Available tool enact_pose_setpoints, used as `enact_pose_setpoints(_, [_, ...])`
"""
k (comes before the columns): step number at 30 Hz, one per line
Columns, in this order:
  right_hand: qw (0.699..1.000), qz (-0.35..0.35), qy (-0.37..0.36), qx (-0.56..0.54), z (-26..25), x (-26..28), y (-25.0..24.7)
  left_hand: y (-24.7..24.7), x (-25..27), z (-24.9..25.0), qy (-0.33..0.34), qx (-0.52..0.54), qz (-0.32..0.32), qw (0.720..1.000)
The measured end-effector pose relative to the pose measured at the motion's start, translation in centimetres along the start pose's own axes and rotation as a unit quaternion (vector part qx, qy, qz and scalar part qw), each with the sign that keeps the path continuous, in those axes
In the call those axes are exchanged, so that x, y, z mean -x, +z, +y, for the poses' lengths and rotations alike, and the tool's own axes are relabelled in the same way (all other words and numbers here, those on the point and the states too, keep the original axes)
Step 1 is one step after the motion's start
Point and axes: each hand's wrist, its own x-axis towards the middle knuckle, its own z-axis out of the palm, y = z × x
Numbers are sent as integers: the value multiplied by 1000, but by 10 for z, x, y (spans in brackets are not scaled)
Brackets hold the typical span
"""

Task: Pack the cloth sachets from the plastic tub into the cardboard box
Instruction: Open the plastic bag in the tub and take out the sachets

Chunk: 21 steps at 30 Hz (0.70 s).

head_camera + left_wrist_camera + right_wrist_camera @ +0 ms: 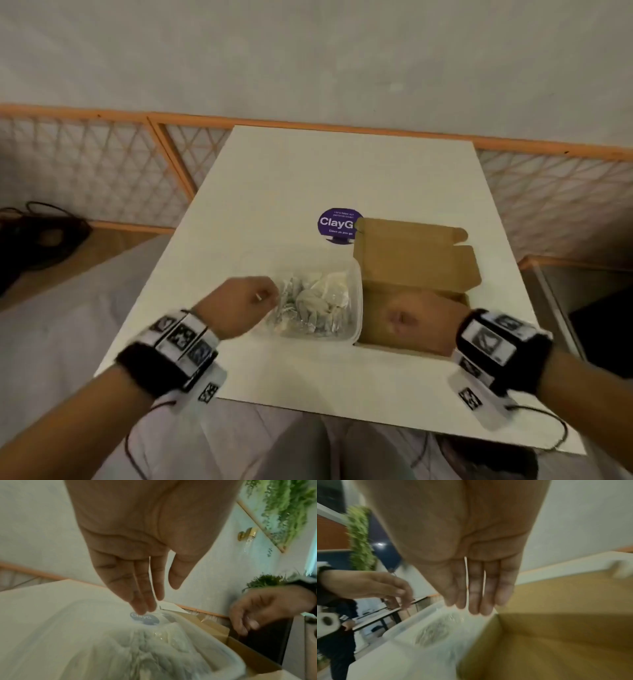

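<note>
A clear plastic tub point(356, 301) sits mid-table, holding several pale cloth sachets point(310, 301). To its right lies a brown cardboard box point(414, 267) with its lid flapped back. My left hand point(245, 301) hovers over the tub's left edge; in the left wrist view its fingers point(142, 595) are straight and hold nothing, above the sachets point(145, 653). My right hand point(421, 320) hangs over the box's open interior point(556, 642), with its fingers point(477, 595) straight, together and empty, near the tub point(426, 632).
The white table point(342, 171) carries a round purple sticker point(337, 224) behind the tub. An orange lattice fence point(102, 154) runs behind the table. A dark bag point(37, 236) lies on the floor at the left. Another person stands in the background of the right wrist view.
</note>
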Motion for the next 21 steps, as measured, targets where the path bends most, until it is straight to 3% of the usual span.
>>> enact_pose_setpoints(2, [997,72,-14,-22,-8,-32,-3,3,-30,-1,0,-55,9,998])
enact_pose_setpoints(4, [994,100,-28,24,-18,-61,-5,10,-59,-4,-12,-110,-34,993])
enact_pose_setpoints(7, [983,99,-34,150,-14,-88,9,28,-84,-12,-26,-198,-108,974])
enact_pose_setpoints(12, [969,68,-13,238,-11,-104,34,45,-108,-16,-43,-306,-113,944])
enact_pose_setpoints(16, [971,117,-8,208,-12,-113,46,50,-114,-16,-61,-392,-108,911])
enact_pose_setpoints(21, [971,222,15,88,-24,-114,52,39,-93,7,-23,-376,-69,924])
